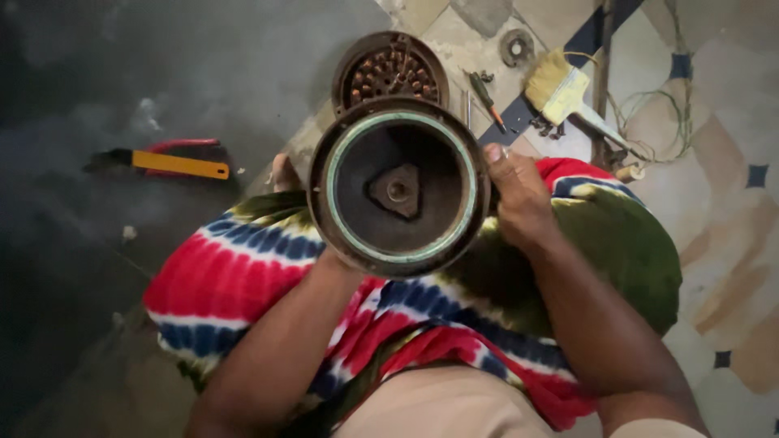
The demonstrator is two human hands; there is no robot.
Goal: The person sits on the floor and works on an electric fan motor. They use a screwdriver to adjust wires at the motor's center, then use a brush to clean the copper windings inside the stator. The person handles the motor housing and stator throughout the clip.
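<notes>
I grip the round metal housing [399, 187] with my right hand [519, 203] (left hand hidden beneath, grasp unclear), so it might slip off my lap.

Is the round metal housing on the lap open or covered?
Open. The round metal housing faces up uncovered: its dark inside and central hub show. The right hand grips its rim.

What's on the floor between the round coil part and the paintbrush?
In the head view, a screwdriver with a dark handle and orange tip lies between the round part with copper coils and the paintbrush, beside a few small dark screws.
</notes>
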